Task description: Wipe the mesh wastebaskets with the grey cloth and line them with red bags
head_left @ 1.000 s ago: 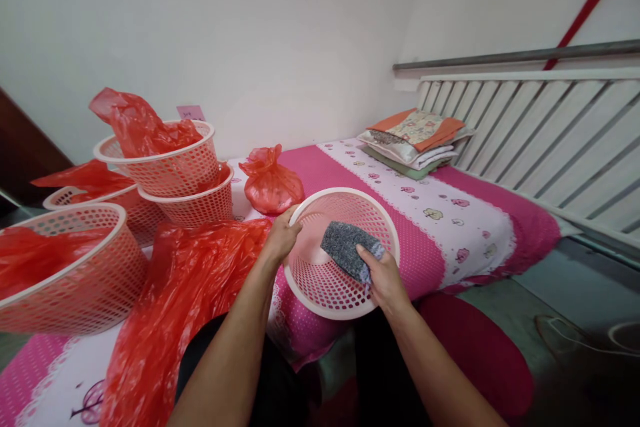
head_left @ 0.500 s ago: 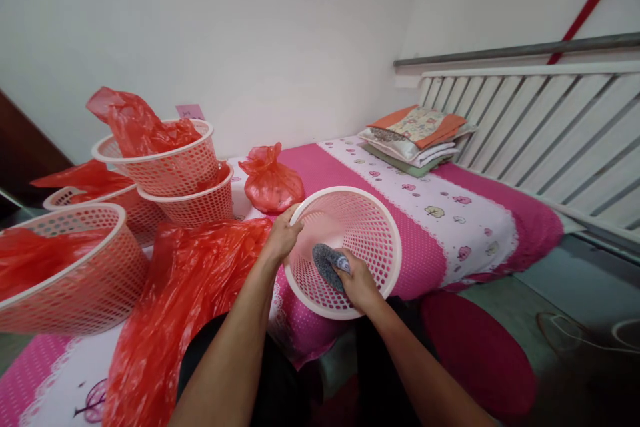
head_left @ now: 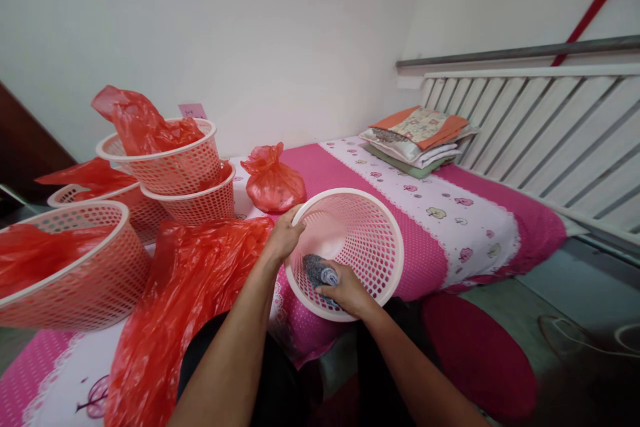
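A pink plastic basket [head_left: 370, 227] with a white-pink rim and holes in its wall lies tilted in front of me, its mouth facing me. My left hand [head_left: 287, 233] is closed on the left side of its rim. Inside the mouth, my right hand [head_left: 345, 288] grips a dark grey, speckled cloth [head_left: 315, 270], bunched up with a paler end showing. The cloth is close to the lower left inner wall; whether it touches there I cannot tell. Left of my left arm lies a crumpled red plastic bag [head_left: 200, 267].
Several pink baskets [head_left: 175, 170] with red bags in them stand at the left, one atop another. A tied red bag [head_left: 275, 180] sits behind the basket. Folded cloths [head_left: 420, 133] lie by the white bed rail [head_left: 530, 120]. A dark red round seat [head_left: 480, 353] is at lower right.
My right hand has moved a little left and down inside the basket, taking the cloth with it and turning it. My left hand stays on the rim.
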The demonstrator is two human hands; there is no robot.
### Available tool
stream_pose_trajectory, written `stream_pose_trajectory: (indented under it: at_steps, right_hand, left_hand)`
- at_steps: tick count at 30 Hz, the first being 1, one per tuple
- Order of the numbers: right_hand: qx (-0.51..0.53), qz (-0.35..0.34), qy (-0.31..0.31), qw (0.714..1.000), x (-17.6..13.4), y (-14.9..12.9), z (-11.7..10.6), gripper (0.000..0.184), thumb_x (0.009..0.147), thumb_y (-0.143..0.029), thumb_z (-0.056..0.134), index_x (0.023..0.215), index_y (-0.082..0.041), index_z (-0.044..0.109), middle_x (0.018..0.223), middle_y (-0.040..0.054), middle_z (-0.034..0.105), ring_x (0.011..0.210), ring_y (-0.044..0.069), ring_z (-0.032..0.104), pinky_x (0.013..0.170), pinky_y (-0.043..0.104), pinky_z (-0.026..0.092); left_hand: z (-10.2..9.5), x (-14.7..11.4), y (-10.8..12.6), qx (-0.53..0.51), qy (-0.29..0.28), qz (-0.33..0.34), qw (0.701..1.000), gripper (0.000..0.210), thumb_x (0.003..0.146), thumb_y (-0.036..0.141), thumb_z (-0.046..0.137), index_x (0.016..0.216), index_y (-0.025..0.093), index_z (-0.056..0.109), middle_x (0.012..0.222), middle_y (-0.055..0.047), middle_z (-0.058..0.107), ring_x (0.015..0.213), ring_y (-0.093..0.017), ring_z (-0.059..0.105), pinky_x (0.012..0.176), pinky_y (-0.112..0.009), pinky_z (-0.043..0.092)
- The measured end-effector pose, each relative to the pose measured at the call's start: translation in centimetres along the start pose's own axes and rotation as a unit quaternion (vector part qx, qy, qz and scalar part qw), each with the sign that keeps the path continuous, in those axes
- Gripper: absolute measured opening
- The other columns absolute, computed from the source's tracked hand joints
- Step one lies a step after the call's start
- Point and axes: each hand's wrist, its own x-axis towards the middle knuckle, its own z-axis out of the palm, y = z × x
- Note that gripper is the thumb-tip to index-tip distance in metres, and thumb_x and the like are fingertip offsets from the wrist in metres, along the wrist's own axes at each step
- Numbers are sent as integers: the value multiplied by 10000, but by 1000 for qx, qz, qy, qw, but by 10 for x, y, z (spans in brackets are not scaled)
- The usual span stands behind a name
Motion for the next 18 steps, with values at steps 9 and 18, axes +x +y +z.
stream_pose_trajectory:
  at_steps: [9,18]
  right_hand:
    - [5,-33,2,999,2,2,11,461,777,-176,673,1222,-240,777,1267,73,785,1197,302,716,1131,491,485]
    - [161,11,-1,987,-6,-20,13,424,775,-370,798,1166,-207,795,1102,64,820,1076,311,745,1050,497,531]
  left_hand:
    - [0,0,2,13,1,5,1000,486,762,193,621,1230,155,746,1282,-88,787,1208,-282,696,1185,-462,435]
    - [1,1,3,15,5,3,1000,536,754,185,612,1274,155,738,1288,-92,785,1226,-286,692,1188,-460,432]
